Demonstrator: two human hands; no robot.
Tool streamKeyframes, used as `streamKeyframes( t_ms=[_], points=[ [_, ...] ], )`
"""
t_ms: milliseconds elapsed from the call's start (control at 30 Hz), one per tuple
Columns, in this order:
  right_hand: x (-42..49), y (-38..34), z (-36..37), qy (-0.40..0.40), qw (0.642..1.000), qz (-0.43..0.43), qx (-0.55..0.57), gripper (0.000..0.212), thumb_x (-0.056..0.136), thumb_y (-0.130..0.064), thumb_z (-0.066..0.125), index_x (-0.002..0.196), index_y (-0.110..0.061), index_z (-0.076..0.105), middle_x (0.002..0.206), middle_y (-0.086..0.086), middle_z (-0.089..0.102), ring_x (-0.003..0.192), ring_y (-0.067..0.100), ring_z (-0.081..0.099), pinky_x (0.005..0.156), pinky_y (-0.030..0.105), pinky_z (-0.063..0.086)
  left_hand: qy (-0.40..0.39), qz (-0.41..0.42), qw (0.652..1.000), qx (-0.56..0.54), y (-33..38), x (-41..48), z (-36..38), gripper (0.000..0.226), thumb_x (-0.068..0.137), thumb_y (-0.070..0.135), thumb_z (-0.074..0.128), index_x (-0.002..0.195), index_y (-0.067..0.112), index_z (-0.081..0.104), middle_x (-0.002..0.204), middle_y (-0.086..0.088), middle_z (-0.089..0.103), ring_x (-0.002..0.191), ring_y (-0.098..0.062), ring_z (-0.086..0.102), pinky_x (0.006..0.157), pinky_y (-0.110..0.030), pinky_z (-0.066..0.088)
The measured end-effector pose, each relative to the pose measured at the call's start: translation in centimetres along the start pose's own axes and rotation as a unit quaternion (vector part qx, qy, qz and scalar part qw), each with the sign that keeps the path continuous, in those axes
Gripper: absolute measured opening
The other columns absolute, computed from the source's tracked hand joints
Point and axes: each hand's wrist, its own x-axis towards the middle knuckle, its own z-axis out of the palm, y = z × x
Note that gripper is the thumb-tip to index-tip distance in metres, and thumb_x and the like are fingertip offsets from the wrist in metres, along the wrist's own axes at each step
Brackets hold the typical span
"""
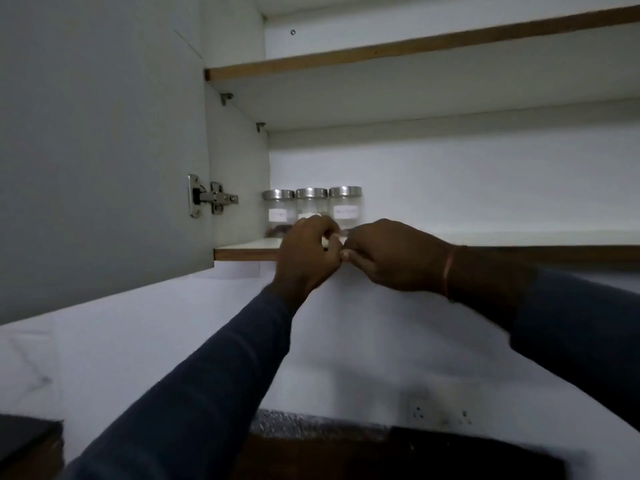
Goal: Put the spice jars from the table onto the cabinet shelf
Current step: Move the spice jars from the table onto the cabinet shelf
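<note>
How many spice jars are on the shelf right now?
3, in a row at the shelf's left end: left jar, middle jar, right jar. The hands may hide another.

Spice jars (311, 209) showing brushed metal lids, clear bodies, paper labels.
Shelf (247, 253) showing wood-toned edging; matt, seemingly laminate panels.

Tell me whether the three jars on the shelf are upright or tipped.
Upright. The three jars stand side by side at the left end of the shelf, steel lids level on top, labels facing out.
</note>
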Motion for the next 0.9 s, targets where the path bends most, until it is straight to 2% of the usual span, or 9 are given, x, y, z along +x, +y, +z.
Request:
streamKeyframes(
  t_ms=[100, 200, 300, 367, 433, 500, 700, 800, 900],
  points=[
    [-9.7, -2.3, 1.9, 0.020, 0.996, -0.013, 0.085, 0.028, 0.097, -0.033, 0.044, 0.094, -0.016, 0.066, 0.094, 0.001, 0.067, 0.085, 0.020, 0.060, 0.071, 0.032, 0.040, 0.029, 0.040, 0.981, -0.185, 3.8, -9.1, 0.8, 0.013, 0.081, 0.001, 0.055, 0.084, 0.009, 0.066, 0.080, 0.000, 0.066, 0.077, -0.013, 0.061, 0.070, -0.023, 0.047],
    [-21.0, -4.9, 7.9, -0.094, 0.977, 0.090, 0.171, 0.035, 0.097, -0.037, 0.043, 0.099, -0.016, 0.070, 0.098, 0.002, 0.069, 0.092, 0.019, 0.062, 0.083, 0.038, 0.046, -0.110, -0.057, 0.949, -0.289, 7.3, -23.1, 3.1, 0.018, 0.083, 0.006, 0.054, 0.084, 0.018, 0.068, 0.081, 0.006, 0.069, 0.079, -0.007, 0.065, 0.072, -0.021, 0.049],
    [-31.3, -8.4, 15.4, -0.226, 0.911, 0.234, 0.254, 0.027, 0.099, -0.027, 0.051, 0.111, -0.016, 0.072, 0.114, 0.002, 0.069, 0.108, 0.019, 0.063, 0.096, 0.032, 0.044, -0.238, -0.238, 0.890, -0.308, 10.5, -37.1, 5.1, 0.012, 0.088, 0.004, 0.059, 0.089, 0.008, 0.071, 0.084, 0.002, 0.070, 0.079, -0.006, 0.066, 0.074, -0.022, 0.051],
    [-37.3, -11.0, 19.2, -0.225, 0.850, 0.355, 0.318, 0.025, 0.098, -0.024, 0.055, 0.114, -0.017, 0.072, 0.115, 0.001, 0.070, 0.109, 0.017, 0.063, 0.098, 0.028, 0.044, -0.290, -0.360, 0.833, -0.304, 12.9, -44.5, 5.9, 0.009, 0.090, 0.009, 0.063, 0.097, 0.008, 0.069, 0.085, 0.003, 0.071, 0.078, -0.003, 0.065, 0.073, -0.023, 0.052],
    [-42.1, -13.2, 21.9, -0.185, 0.801, 0.453, 0.345, 0.020, 0.095, -0.021, 0.060, 0.108, -0.016, 0.074, 0.111, 0.002, 0.072, 0.103, 0.014, 0.065, 0.094, 0.026, 0.046, -0.309, -0.463, 0.768, -0.315, 15.0, -49.8, 5.6, 0.016, 0.087, 0.002, 0.064, 0.096, 0.015, 0.067, 0.087, 0.000, 0.073, 0.080, -0.007, 0.068, 0.076, -0.030, 0.055],
    [-45.9, -15.7, 23.4, -0.176, 0.757, 0.522, 0.351, 0.016, 0.094, -0.020, 0.062, 0.104, -0.015, 0.074, 0.106, 0.002, 0.073, 0.094, 0.008, 0.063, 0.082, 0.017, 0.044, -0.312, -0.518, 0.736, -0.303, 16.7, -53.3, 5.1, 0.028, 0.083, -0.002, 0.064, 0.090, 0.024, 0.065, 0.087, 0.001, 0.073, 0.081, -0.011, 0.069, 0.077, -0.034, 0.056],
    [-50.5, -19.8, 24.9, -0.233, 0.686, 0.572, 0.385, 0.009, 0.091, -0.026, 0.064, 0.094, -0.022, 0.071, 0.093, -0.005, 0.070, 0.092, 0.012, 0.065, 0.065, 0.005, 0.038, -0.300, -0.546, 0.756, -0.204, 16.1, -53.7, 5.9, 0.013, 0.085, 0.019, 0.063, 0.097, 0.014, 0.064, 0.096, -0.007, 0.067, 0.092, -0.025, 0.065, 0.086, -0.047, 0.052],
    [-50.3, -19.4, 25.0, -0.239, 0.675, 0.573, 0.399, 0.013, 0.091, -0.026, 0.063, 0.097, -0.017, 0.071, 0.098, -0.001, 0.071, 0.092, 0.012, 0.064, 0.078, 0.020, 0.048, -0.313, -0.488, 0.802, -0.145, 14.1, -50.6, 8.5, 0.023, 0.084, 0.023, 0.069, 0.101, 0.011, 0.061, 0.104, -0.007, 0.059, 0.099, -0.024, 0.057, 0.085, -0.038, 0.049],
    [-49.8, -18.9, 25.0, -0.236, 0.680, 0.560, 0.410, 0.017, 0.091, -0.027, 0.064, 0.103, -0.017, 0.071, 0.102, -0.003, 0.070, 0.092, 0.007, 0.061, 0.079, 0.019, 0.046, -0.391, -0.413, 0.820, -0.067, 12.5, -47.9, 11.8, 0.045, 0.081, 0.029, 0.070, 0.119, 0.008, 0.056, 0.121, -0.012, 0.052, 0.112, -0.027, 0.049, 0.090, -0.036, 0.044]
  ],
)
